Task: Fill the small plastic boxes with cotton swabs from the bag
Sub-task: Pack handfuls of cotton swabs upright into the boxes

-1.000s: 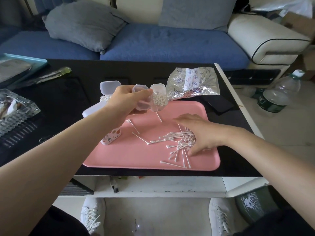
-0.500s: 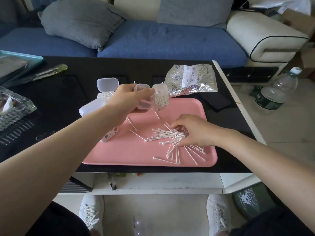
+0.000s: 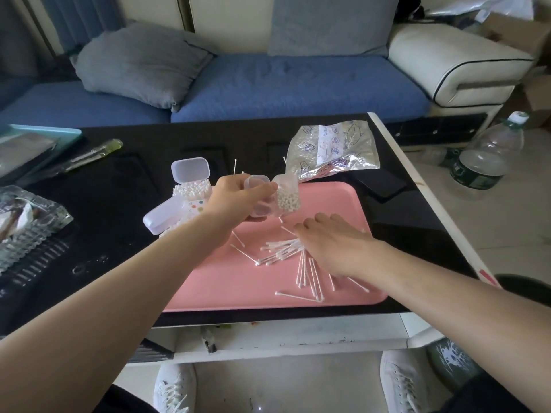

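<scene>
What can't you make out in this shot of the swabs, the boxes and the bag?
1. Head view: the right hand covers part of the loose swabs; whether its fingers grip any is hidden.
2. Head view: the left hand hides much of the held box, so its fill level is unclear.
3. Head view: the bag print is too small to read, its contents unclear.
</scene>
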